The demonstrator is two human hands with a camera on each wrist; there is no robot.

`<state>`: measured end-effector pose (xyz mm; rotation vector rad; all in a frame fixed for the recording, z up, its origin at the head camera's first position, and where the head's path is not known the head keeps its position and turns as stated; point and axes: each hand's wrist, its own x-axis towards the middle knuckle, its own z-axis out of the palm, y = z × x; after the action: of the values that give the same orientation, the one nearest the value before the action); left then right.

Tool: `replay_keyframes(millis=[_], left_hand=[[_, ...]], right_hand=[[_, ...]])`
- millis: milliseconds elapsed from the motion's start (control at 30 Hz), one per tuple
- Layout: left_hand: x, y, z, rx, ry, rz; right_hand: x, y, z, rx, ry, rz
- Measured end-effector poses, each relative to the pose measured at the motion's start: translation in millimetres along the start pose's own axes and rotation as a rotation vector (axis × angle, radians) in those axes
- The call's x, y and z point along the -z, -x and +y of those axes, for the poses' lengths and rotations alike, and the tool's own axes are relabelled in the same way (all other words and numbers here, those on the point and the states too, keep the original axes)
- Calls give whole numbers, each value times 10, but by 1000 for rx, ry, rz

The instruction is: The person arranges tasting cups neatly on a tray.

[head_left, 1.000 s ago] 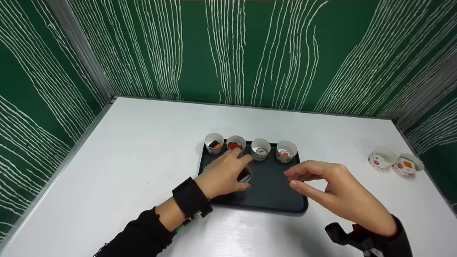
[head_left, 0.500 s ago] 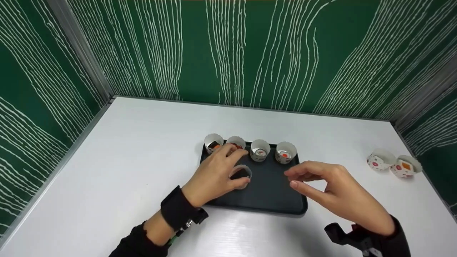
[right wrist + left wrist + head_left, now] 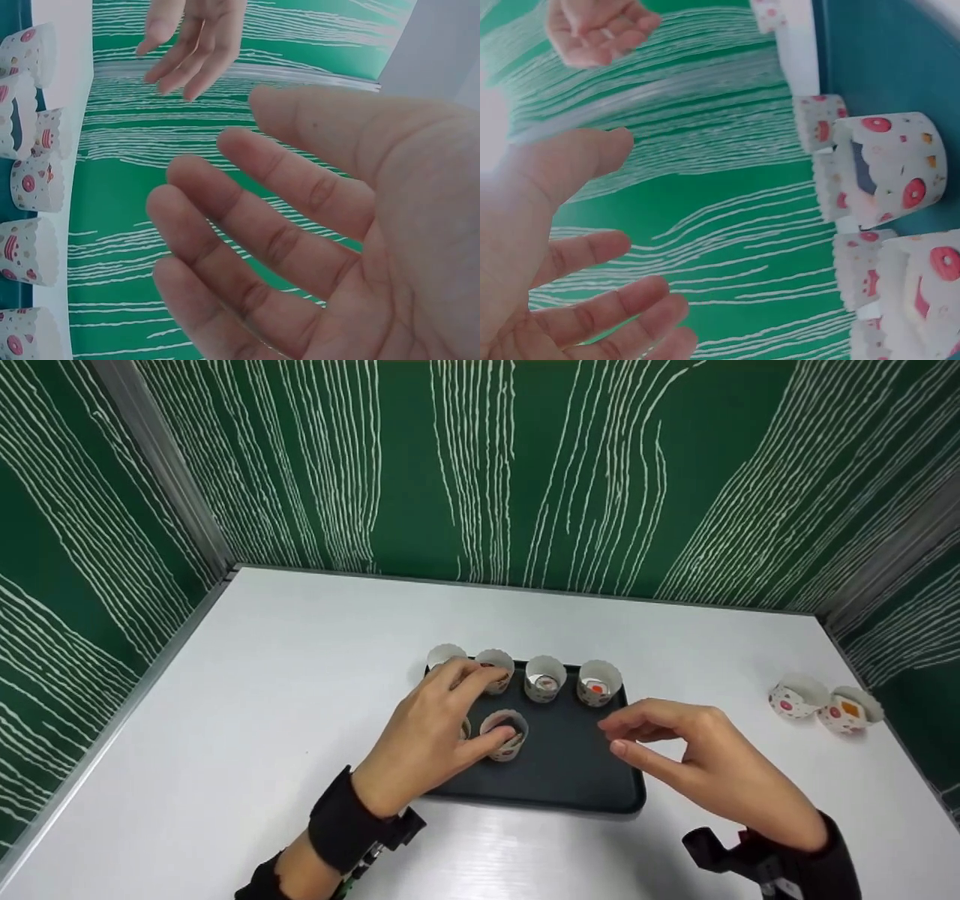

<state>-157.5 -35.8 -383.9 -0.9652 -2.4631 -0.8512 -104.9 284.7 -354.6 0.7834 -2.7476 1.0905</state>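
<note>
My left hand (image 3: 424, 727) hovers over the left part of a dark tray (image 3: 577, 769), fingers loosely bent and holding nothing. Beyond its thumb stands a patterned paper cup (image 3: 504, 748) with something dark inside. Another paper cup (image 3: 937, 292) next to it is mostly covered by the hand in the head view. Along the tray's far edge runs a row of several such cups, including one (image 3: 545, 690) with a sushi-roll-like piece and one (image 3: 598, 695) with a white-and-orange piece. My right hand (image 3: 697, 750) hangs relaxed at the tray's right side, also holding nothing.
On the right of the white table (image 3: 300, 660) two more paper cups lean: one plain inside (image 3: 795, 706), one with an orange-and-white piece (image 3: 844, 716). Green walls (image 3: 562, 472) with white wavy lines enclose the table at the back and sides.
My left hand has let go of the front cup and drawn back toward the left and up, uncovering it on the tray. The right hand has stayed in place.
</note>
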Motion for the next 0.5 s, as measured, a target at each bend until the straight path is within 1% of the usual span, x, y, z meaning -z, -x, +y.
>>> replay_keyframes(millis=[133,233,300,367,433,500], left_hand=[[78,19,10,-4,-6,16],[111,8,26,-12,6,20],[126,3,41,-15,38,10],[138,8,58,-10,82,-7],[149,16,75,3,123,-27],[161,23,92,19,152,-43]], right_hand=[[36,-27,61,-34,28,13],[71,-30,162,-62,63,59],[80,-22,271,-74,85,97],[84,-1,400,-104,105,122],[85,23,545,-136,130,131],[105,46,693,-174,157,124]])
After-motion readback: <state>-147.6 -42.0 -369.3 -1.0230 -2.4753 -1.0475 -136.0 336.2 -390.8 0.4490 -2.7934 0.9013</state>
